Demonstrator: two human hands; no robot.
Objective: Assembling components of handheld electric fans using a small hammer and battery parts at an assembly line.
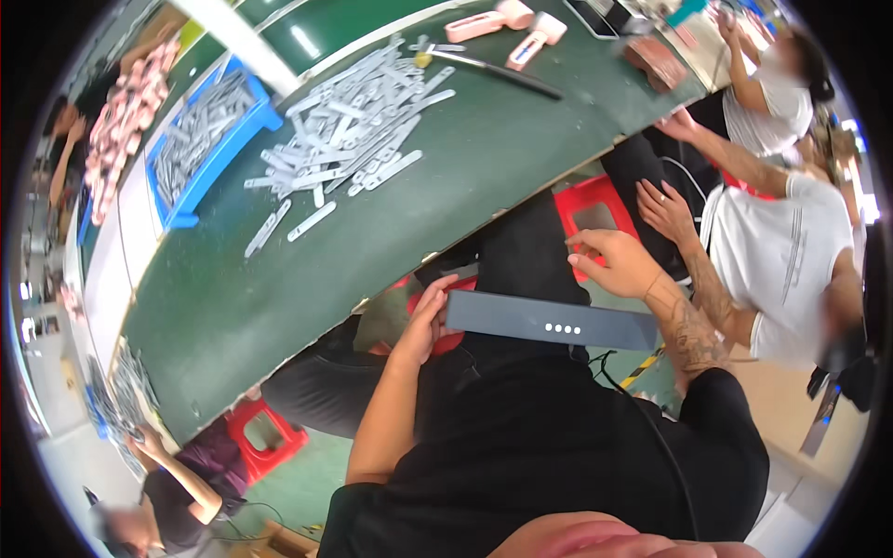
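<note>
My left hand [425, 324] is at the left end of a long dark grey bar [544, 318] with several small white dots on it. Its visible fingers are stretched out beside the bar's edge, and no grip on the bar shows. Over my lap, beyond the bar's right half, my right hand [614, 262] hovers with loosely bent fingers apart, holding nothing. Both hands are off the green table [307, 298]. On the table lies a loose heap of flat grey strips [358, 130], with a few single strips nearer its front edge.
A blue bin [228, 139] of similar strips stands left of the heap. Pink handheld devices [535, 42], a thin black-handled tool [507, 76] and a reddish-brown block [654, 63] lie at the back. People sit close on the right; another works lower left beside a red stool [265, 437].
</note>
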